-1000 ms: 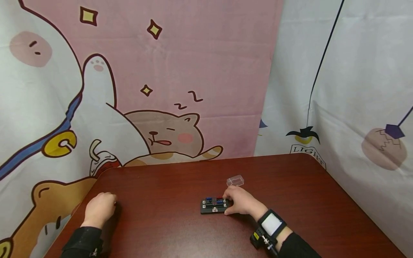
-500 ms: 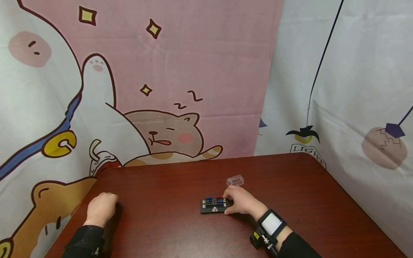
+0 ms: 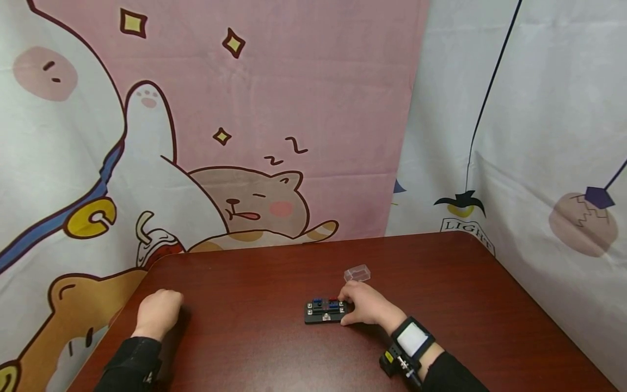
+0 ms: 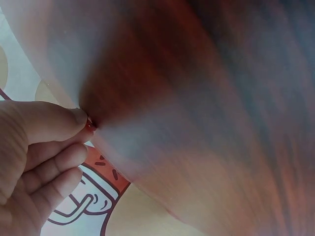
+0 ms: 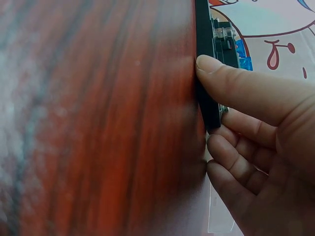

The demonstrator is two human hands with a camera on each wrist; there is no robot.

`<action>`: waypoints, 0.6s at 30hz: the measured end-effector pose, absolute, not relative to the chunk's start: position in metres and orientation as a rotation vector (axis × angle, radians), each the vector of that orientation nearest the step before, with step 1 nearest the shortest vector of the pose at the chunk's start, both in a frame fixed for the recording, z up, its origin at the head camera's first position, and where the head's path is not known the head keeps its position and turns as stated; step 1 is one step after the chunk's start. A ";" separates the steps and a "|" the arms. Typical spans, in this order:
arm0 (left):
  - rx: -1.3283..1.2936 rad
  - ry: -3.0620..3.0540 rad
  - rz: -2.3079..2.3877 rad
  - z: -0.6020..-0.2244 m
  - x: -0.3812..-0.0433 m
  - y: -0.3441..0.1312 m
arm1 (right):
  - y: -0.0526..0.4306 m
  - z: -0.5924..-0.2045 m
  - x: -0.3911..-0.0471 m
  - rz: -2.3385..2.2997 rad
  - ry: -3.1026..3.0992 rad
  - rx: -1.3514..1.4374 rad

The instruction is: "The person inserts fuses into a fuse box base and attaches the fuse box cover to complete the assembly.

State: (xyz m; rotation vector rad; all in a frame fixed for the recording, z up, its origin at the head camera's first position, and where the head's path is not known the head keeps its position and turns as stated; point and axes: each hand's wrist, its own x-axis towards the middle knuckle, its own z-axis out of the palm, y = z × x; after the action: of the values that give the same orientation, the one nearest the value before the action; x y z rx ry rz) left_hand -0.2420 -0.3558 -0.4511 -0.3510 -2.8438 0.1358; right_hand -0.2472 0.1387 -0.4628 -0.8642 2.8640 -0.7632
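A black fuse block (image 3: 318, 314) with blue and red blade fuses along its top lies flat on the table. My right hand (image 3: 371, 307) grips its right end; in the right wrist view the thumb presses the black base (image 5: 208, 105) and the fingers curl behind it. Well to the left, my left hand (image 3: 159, 313) is low over the table. The left wrist view shows its thumb and forefinger pinching a small red fuse (image 4: 90, 125), mostly covered by the fingertips. The other fingers curl loosely below.
A clear plastic cover (image 3: 357, 273) lies on the table just beyond the right hand. The reddish-brown table (image 3: 245, 348) ends at a back edge against a printed cloth (image 3: 313, 109). Both wrists carry strapped-on gear.
My left hand has shifted slightly to the right and away from me, still pinching the red fuse. The right hand and the fuse block have stayed in place.
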 end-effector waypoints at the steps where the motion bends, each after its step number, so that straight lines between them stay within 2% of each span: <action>1: -0.357 -2.839 0.139 -0.451 -0.242 -0.355 | 0.139 -0.463 -0.247 -0.764 2.865 -0.860; 18: -0.323 -2.887 0.113 -0.446 -0.243 -0.353 | 0.139 -0.463 -0.247 -0.775 2.868 -0.842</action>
State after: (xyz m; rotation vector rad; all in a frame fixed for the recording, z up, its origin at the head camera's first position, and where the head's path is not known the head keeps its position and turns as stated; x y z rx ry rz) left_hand -0.2432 -0.3532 -0.4463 -0.3233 -2.8867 0.1128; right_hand -0.2467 0.1390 -0.4630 -0.8421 2.8675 -0.7752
